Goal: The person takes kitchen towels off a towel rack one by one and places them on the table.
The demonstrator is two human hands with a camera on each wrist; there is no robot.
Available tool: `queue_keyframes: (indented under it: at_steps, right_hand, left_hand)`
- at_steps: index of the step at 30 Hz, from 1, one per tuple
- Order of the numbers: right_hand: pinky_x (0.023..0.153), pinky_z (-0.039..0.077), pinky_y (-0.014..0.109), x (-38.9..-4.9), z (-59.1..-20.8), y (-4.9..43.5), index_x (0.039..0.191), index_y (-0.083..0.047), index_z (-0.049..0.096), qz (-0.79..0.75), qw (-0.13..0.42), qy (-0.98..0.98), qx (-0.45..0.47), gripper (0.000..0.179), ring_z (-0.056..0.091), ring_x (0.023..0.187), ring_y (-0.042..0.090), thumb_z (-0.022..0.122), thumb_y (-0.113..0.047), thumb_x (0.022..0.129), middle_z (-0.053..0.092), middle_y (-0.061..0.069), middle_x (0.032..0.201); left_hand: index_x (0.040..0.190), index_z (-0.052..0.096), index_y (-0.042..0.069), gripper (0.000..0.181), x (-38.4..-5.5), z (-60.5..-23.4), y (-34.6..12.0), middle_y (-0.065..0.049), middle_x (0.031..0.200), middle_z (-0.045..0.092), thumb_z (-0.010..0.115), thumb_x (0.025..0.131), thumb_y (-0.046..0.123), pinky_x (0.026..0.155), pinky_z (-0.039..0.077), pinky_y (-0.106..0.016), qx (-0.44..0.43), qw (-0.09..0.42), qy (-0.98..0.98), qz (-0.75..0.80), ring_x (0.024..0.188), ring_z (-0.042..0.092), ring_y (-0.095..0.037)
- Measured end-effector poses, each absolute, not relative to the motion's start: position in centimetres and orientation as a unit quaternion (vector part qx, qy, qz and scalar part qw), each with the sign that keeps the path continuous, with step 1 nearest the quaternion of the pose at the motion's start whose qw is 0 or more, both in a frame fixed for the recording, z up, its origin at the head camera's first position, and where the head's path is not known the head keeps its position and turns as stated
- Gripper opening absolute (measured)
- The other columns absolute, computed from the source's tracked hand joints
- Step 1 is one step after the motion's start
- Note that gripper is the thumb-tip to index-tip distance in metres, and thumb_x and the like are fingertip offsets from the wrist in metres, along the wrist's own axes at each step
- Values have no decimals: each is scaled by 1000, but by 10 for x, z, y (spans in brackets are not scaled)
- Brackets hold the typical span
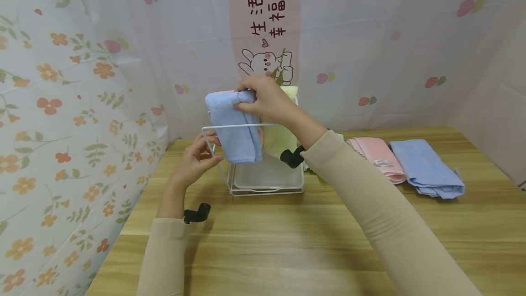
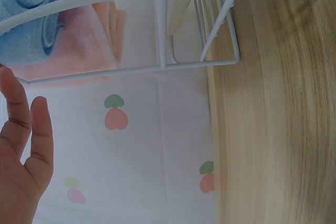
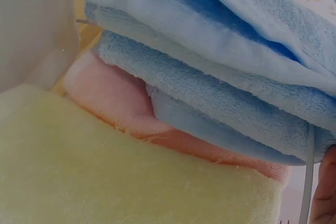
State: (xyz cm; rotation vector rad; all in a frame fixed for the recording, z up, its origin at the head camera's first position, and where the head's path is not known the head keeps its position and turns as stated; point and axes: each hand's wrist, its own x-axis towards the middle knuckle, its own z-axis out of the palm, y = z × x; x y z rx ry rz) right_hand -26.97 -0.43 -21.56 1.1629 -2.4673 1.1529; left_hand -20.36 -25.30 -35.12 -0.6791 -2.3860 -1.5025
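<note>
My right hand pinches the top of a folded light blue towel between thumb and fingers. The towel hangs upright at the left end of a white wire rack. Beside that rack end, my left hand has its fingers loosely bent near the frame and the towel's lower left edge; in the left wrist view, its fingers hold nothing visible. A pink towel lies against the blue one, and a yellow towel comes after it. My right forearm partly hides the rack's right side.
At the rack's base is a white tray. On the wooden table to the right lie a folded pink towel with a tag and another blue towel. A patterned curtain stands behind.
</note>
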Motion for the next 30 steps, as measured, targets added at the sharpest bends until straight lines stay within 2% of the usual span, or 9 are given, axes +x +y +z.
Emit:
queue_keyframes:
  at_steps: [5,11,19,22,30]
  right_hand:
    - [72,46,23,-268,-216,-3,106,-3,70,405,101,-818,395,23,55,84,18,78,-13,86,68,9,103]
    - [72,50,24,-267,-214,-2,105,-2,70,427,112,-803,400,23,56,83,18,77,-13,86,69,9,102]
    - [73,51,24,-266,-209,1,106,-1,70,457,101,-793,391,23,58,86,19,77,-11,86,68,10,103]
    - [70,49,23,-265,-207,3,105,-2,71,468,104,-787,387,23,57,83,19,78,-11,85,68,9,102]
    - [67,49,25,-263,-207,11,102,-1,72,501,110,-772,374,21,55,82,18,79,-8,83,68,9,100]
  left_hand:
    - [110,57,1,25,-203,-352,-253,10,137,46,68,88,-5,79,54,-29,-231,118,-817,-515,88,53,-12]
    - [110,58,-3,26,-203,-352,-253,12,137,46,69,87,-6,80,54,-27,-234,120,-815,-517,89,54,-11]
    - [112,58,-3,28,-203,-351,-254,14,137,45,68,87,-8,81,53,-26,-240,126,-810,-520,90,54,-12]
    - [112,59,-2,27,-203,-352,-254,13,138,46,68,88,-6,81,53,-27,-234,120,-810,-524,91,55,-15]
    - [113,59,-2,26,-202,-353,-254,5,140,43,67,89,-4,84,53,-29,-227,114,-814,-523,90,53,-11]
